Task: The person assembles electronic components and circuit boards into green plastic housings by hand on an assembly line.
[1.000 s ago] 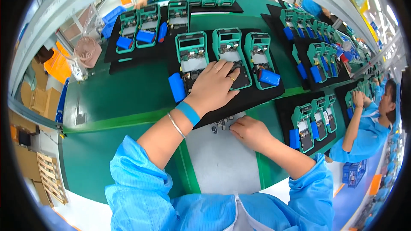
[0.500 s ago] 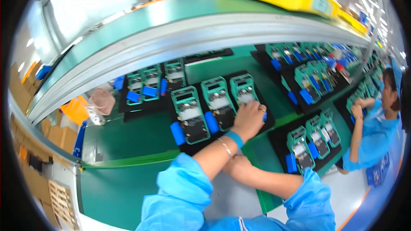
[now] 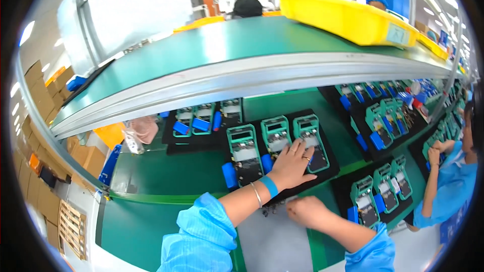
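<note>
Left hand (image 3: 291, 167) spread wide, palm down, shifted from right green housing (image 3: 307, 136) toward middle green housing (image 3: 276, 142) | right hand (image 3: 308, 212) curled, no longer overlapping the left, near small dark parts (image 3: 269, 210); cannot tell what it holds | both housings lie on black mat (image 3: 333, 169)

Black mats (image 3: 196, 148) lie on the green workbench (image 3: 171, 174), the central mat (image 3: 332, 160) bearing 3 green-framed devices (image 3: 246, 152)

Middle housing (image 3: 276, 127) partly hidden by left hand (image 3: 292, 165); inside of right hand (image 3: 308, 211) hidden; loose parts (image 3: 266, 212) too small to tell
</note>
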Action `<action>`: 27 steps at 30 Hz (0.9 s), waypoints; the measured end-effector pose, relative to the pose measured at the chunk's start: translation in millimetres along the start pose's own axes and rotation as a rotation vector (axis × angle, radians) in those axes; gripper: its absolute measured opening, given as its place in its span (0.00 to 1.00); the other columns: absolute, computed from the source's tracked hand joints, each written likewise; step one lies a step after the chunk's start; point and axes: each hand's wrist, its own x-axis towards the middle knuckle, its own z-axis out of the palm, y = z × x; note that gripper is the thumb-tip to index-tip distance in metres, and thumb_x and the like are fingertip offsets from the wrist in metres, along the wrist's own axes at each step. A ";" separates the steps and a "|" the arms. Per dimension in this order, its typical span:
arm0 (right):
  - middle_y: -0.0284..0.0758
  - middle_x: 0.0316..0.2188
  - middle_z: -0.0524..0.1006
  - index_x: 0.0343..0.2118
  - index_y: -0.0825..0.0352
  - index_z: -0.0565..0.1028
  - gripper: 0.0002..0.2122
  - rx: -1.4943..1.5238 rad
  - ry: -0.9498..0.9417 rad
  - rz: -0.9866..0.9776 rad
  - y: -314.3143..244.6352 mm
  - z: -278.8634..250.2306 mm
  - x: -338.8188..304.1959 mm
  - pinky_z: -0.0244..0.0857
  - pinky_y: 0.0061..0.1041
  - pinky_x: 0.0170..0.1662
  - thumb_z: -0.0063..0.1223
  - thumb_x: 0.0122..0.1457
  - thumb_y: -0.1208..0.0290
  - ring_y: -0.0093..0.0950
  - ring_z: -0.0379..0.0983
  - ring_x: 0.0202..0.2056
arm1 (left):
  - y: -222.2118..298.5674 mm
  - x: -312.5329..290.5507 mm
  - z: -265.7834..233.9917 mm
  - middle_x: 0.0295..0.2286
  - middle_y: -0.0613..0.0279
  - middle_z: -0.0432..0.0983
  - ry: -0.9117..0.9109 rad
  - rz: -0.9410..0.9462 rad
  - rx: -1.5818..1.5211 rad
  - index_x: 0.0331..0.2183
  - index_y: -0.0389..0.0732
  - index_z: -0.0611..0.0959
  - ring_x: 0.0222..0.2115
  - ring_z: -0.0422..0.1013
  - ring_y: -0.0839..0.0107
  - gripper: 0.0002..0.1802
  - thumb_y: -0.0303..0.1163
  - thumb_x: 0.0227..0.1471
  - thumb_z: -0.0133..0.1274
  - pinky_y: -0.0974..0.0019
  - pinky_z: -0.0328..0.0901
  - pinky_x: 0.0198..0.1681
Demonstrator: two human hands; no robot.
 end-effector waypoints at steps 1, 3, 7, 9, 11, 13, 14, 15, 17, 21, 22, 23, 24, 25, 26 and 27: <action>0.40 0.25 0.78 0.27 0.63 0.78 0.05 0.055 0.098 0.038 8.3 -8.4 -2.5 0.72 0.41 0.32 0.54 0.53 0.69 0.44 0.77 0.28 | 4.2 0.6 -6.3 0.58 0.41 0.60 -0.024 -0.010 0.004 0.60 0.35 0.66 0.62 0.53 0.44 0.48 0.57 0.48 0.60 0.45 0.53 0.63; 0.39 0.25 0.79 0.28 0.63 0.79 0.05 0.043 0.191 0.007 16.6 -53.7 -7.4 0.72 0.38 0.34 0.55 0.53 0.69 0.41 0.78 0.29 | 3.1 4.3 -3.3 0.59 0.41 0.59 -0.039 -0.065 -0.007 0.60 0.37 0.66 0.63 0.52 0.43 0.47 0.54 0.47 0.61 0.46 0.54 0.63; 0.41 0.29 0.80 0.31 0.69 0.81 0.04 0.221 0.606 0.084 49.0 -96.2 -2.7 0.72 0.29 0.34 0.58 0.52 0.79 0.35 0.79 0.30 | -11.0 17.6 19.5 0.59 0.43 0.60 0.010 -0.033 -0.011 0.56 0.41 0.72 0.64 0.50 0.44 0.34 0.53 0.55 0.54 0.42 0.52 0.64; 0.41 0.30 0.81 0.31 0.69 0.80 0.04 0.179 0.689 0.156 76.7 -99.6 3.3 0.72 0.30 0.32 0.60 0.52 0.79 0.38 0.79 0.31 | -12.2 28.9 16.3 0.57 0.45 0.62 0.041 0.043 -0.090 0.48 0.41 0.79 0.64 0.51 0.45 0.24 0.49 0.57 0.54 0.41 0.50 0.65; 0.40 0.30 0.81 0.31 0.69 0.80 0.04 0.122 0.751 0.132 100.9 -95.7 18.2 0.72 0.29 0.32 0.60 0.52 0.79 0.38 0.79 0.30 | -19.6 28.0 7.0 0.54 0.47 0.66 0.046 0.122 -0.158 0.43 0.41 0.81 0.63 0.52 0.48 0.18 0.43 0.57 0.54 0.41 0.49 0.65; 0.36 0.29 0.79 0.30 0.66 0.79 0.04 -0.021 0.769 0.036 123.5 -87.8 34.1 0.72 0.29 0.32 0.62 0.50 0.79 0.36 0.77 0.30 | -24.7 21.7 -4.6 0.51 0.50 0.69 -0.059 0.185 -0.087 0.43 0.42 0.82 0.63 0.55 0.53 0.15 0.38 0.57 0.53 0.41 0.49 0.65; 0.36 0.29 0.79 0.30 0.66 0.79 0.04 -0.022 0.765 0.039 129.8 -84.7 43.6 0.72 0.29 0.32 0.62 0.50 0.79 0.36 0.77 0.30 | -26.5 17.6 -4.0 0.50 0.51 0.71 -0.112 0.168 -0.054 0.43 0.41 0.82 0.62 0.57 0.56 0.15 0.36 0.56 0.52 0.42 0.48 0.65; 0.34 0.28 0.77 0.28 0.65 0.78 0.05 -0.170 0.764 -0.079 134.5 -82.3 52.7 0.71 0.28 0.32 0.62 0.49 0.79 0.34 0.76 0.30 | -24.2 13.2 -1.0 0.50 0.51 0.71 -0.112 0.168 -0.059 0.43 0.41 0.82 0.62 0.57 0.56 0.15 0.36 0.56 0.52 0.42 0.48 0.65; 0.30 0.26 0.70 0.24 0.61 0.74 0.06 -0.430 0.730 -0.255 141.6 -75.8 69.4 0.69 0.26 0.31 0.60 0.42 0.77 0.30 0.72 0.31 | -18.4 -2.7 4.3 0.50 0.49 0.71 0.048 0.125 0.035 0.42 0.36 0.82 0.63 0.56 0.54 0.15 0.32 0.53 0.52 0.44 0.49 0.65; 0.30 0.25 0.69 0.22 0.61 0.71 0.06 -0.579 0.678 -0.312 152.6 -69.0 85.5 0.69 0.25 0.30 0.57 0.40 0.74 0.29 0.70 0.30 | 3.9 -8.7 11.7 0.53 0.46 0.67 0.123 0.065 0.089 0.49 0.30 0.78 0.62 0.55 0.53 0.32 0.46 0.50 0.60 0.43 0.49 0.64; 0.30 0.25 0.69 0.22 0.61 0.71 0.06 -0.605 0.672 -0.327 152.5 -69.9 88.6 0.69 0.25 0.30 0.57 0.40 0.73 0.28 0.70 0.31 | 3.5 -9.2 12.8 0.53 0.46 0.67 0.123 0.055 0.084 0.49 0.30 0.78 0.62 0.55 0.53 0.32 0.46 0.50 0.60 0.43 0.49 0.64; 0.30 0.25 0.69 0.22 0.61 0.71 0.06 -0.633 0.666 -0.342 152.3 -70.4 90.5 0.69 0.24 0.30 0.56 0.39 0.72 0.28 0.70 0.31 | 2.9 -9.1 13.3 0.53 0.45 0.67 0.129 0.053 0.074 0.49 0.30 0.78 0.62 0.55 0.53 0.33 0.47 0.50 0.60 0.43 0.49 0.64; 0.30 0.25 0.69 0.22 0.61 0.71 0.06 -0.631 0.656 -0.345 151.7 -70.6 90.5 0.69 0.24 0.30 0.56 0.39 0.72 0.28 0.70 0.31 | 2.7 -8.8 14.3 0.54 0.45 0.67 0.136 0.052 0.064 0.48 0.30 0.78 0.62 0.55 0.53 0.34 0.48 0.49 0.61 0.42 0.49 0.64; 0.29 0.25 0.69 0.22 0.61 0.71 0.06 -0.666 0.641 -0.346 150.6 -70.6 91.4 0.69 0.24 0.30 0.56 0.39 0.72 0.27 0.70 0.31 | 1.4 -9.5 15.6 0.54 0.45 0.67 0.136 0.044 0.060 0.48 0.30 0.78 0.62 0.55 0.53 0.34 0.48 0.49 0.61 0.42 0.49 0.64; 0.29 0.25 0.69 0.22 0.60 0.71 0.06 -0.701 0.626 -0.346 149.6 -70.9 92.1 0.69 0.23 0.30 0.56 0.39 0.72 0.27 0.70 0.32 | 0.4 -10.2 16.9 0.54 0.45 0.67 0.145 0.052 0.082 0.48 0.30 0.78 0.62 0.55 0.53 0.34 0.48 0.48 0.61 0.42 0.49 0.64; 0.29 0.25 0.69 0.22 0.60 0.71 0.06 -0.699 0.620 -0.351 148.5 -71.5 92.9 0.69 0.23 0.30 0.56 0.39 0.72 0.27 0.70 0.32 | -0.5 -11.0 18.0 0.54 0.45 0.67 0.155 0.062 0.105 0.48 0.30 0.78 0.62 0.55 0.53 0.35 0.49 0.47 0.62 0.42 0.49 0.64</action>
